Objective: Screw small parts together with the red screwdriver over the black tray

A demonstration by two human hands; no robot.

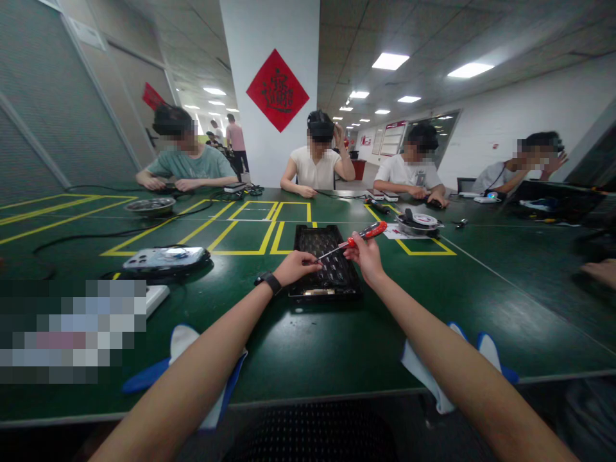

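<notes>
My right hand [366,256] is closed around a screwdriver [368,232] with a red and black handle. Its thin metal shaft slants down and left over a black tray-like case [353,282]. At the shaft's tip, the fingers of my left hand [297,268] are pinched together; whether they grip the tip or some small part is too small to make out. A dark watch sits on my left wrist. Inside the case are rows of small dark shapes with shiny bits, and a pale gold strip [320,292] lies along its near edge.
Blue-and-white gloves [185,340] [428,372] lie under my forearms on the green table [308,359]. A phone [166,258] is at left, a metal bowl [151,205] farther back. Another bowl [416,224] holds a white reel at right. Several people sit across the table; cables cross it.
</notes>
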